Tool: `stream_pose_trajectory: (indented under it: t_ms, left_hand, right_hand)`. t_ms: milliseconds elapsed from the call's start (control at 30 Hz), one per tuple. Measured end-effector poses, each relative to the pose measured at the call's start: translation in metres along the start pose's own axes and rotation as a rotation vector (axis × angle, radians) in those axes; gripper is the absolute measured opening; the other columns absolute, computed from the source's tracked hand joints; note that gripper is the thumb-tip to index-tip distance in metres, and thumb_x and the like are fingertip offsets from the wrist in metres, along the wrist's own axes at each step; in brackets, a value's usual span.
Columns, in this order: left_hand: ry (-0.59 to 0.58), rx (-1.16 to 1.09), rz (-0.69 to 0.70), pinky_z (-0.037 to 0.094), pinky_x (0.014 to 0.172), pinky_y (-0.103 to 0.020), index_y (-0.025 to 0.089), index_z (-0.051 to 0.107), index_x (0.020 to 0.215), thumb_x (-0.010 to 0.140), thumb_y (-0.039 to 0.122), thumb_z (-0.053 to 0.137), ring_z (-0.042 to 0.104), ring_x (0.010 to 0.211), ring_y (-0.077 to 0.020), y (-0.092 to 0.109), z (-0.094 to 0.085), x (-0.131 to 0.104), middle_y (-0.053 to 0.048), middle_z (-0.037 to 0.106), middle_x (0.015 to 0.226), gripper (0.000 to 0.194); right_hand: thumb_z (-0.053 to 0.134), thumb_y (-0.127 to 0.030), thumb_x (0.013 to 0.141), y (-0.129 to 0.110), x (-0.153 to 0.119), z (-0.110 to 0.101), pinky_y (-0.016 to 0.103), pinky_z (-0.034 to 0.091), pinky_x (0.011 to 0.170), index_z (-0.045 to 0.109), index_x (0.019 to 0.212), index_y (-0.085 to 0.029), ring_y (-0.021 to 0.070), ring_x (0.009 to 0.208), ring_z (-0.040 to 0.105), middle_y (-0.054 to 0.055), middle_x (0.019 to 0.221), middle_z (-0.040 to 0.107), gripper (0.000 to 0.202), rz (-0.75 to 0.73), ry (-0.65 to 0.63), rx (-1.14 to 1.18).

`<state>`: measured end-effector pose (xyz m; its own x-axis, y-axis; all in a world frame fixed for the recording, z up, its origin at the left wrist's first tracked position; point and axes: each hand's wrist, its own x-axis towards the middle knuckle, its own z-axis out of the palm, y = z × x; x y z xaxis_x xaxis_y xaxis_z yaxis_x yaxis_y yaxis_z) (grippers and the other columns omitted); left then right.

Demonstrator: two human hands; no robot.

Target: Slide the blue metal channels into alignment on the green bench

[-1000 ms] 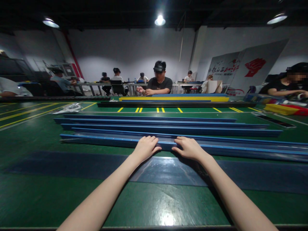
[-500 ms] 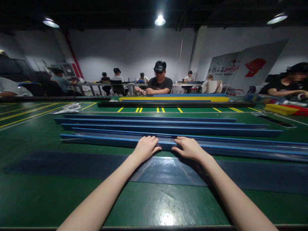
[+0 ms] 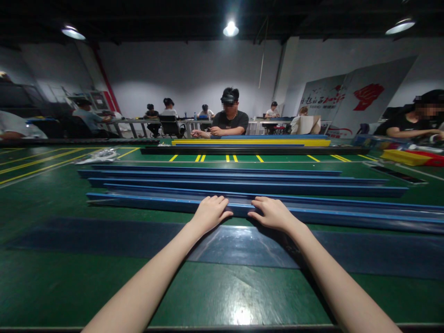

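A long blue channel (image 3: 145, 199) lies across the green table (image 3: 222, 296). My left hand (image 3: 211, 212) grips its near wall left of centre, with the fingers over the top edge and the thumb on the near side. To the right, my right hand (image 3: 270, 212) holds the same channel in a similar way, a short gap from the left. Between my forearms and under them, a flat dark blue strip (image 3: 239, 245) lies on the table, nearer than the channel. The fingertips inside the channel are partly hidden.
More blue channels (image 3: 243, 186) lie just beyond. Farther back are a black bar (image 3: 256, 151), a yellow bar (image 3: 249, 143), and a clear plastic bundle (image 3: 99, 156) at left. A yellow tray (image 3: 405, 157) stands at right. A person (image 3: 231, 115) sits opposite.
Both my hands and the channel stay where they were. The hands of the person opposite have shifted slightly.
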<state>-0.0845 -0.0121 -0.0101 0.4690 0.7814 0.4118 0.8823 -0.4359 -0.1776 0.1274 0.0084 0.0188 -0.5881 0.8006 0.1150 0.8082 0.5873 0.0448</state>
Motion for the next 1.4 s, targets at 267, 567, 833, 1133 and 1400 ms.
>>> stream_pose_trajectory:
  t_ms: [267,567,833,1133,1400]
  left_hand:
    - [-0.005,0.005,0.000,0.036,0.068,-0.029,0.018,0.051,0.087,0.082,0.045,0.045,0.054,0.082,-0.0182,0.0006,-0.0014,0.0004,-0.004,0.059,0.087,0.028]
    - [-0.004,0.015,0.001,0.037,0.068,-0.029,0.017,0.051,0.087,0.082,0.045,0.045,0.054,0.083,-0.0181,0.0002,-0.0001,0.0003,-0.004,0.059,0.088,0.029]
    - [0.000,0.022,0.005,0.036,0.067,-0.028,0.018,0.051,0.087,0.082,0.045,0.045,0.054,0.082,-0.0183,-0.0003,0.0003,0.0002,-0.004,0.060,0.088,0.029]
    - [0.010,0.029,0.007,0.036,0.067,-0.029,0.018,0.051,0.087,0.082,0.046,0.044,0.054,0.082,-0.0183,-0.0006,0.0008,0.0000,-0.003,0.060,0.087,0.029]
    - [0.012,0.026,0.005,0.036,0.067,-0.028,0.018,0.050,0.087,0.082,0.045,0.044,0.054,0.082,-0.0183,0.0000,0.0013,0.0000,-0.003,0.060,0.088,0.029]
  right_hand:
    - [0.037,-0.044,0.083,0.0013,-0.0001,0.0017,0.024,0.036,0.064,0.058,0.091,-0.020,0.0188,0.088,0.056,0.006,0.095,0.060,0.033,-0.017,0.019,-0.006]
    - [0.037,-0.044,0.083,-0.0004,-0.0006,-0.0007,0.024,0.036,0.065,0.058,0.091,-0.020,0.0189,0.089,0.056,0.007,0.095,0.060,0.033,-0.008,0.006,-0.002]
    - [0.037,-0.044,0.083,0.0006,0.0001,0.0004,0.024,0.035,0.064,0.058,0.091,-0.020,0.0189,0.089,0.055,0.006,0.095,0.060,0.033,-0.016,0.019,0.000]
    - [0.036,-0.045,0.083,0.0017,-0.0003,0.0020,0.024,0.035,0.062,0.058,0.090,-0.020,0.0189,0.087,0.056,0.005,0.094,0.060,0.034,-0.027,0.031,-0.015]
    - [0.037,-0.044,0.083,0.0017,-0.0001,0.0029,0.024,0.035,0.065,0.058,0.092,-0.019,0.0188,0.089,0.055,0.007,0.096,0.060,0.034,-0.023,0.030,-0.006]
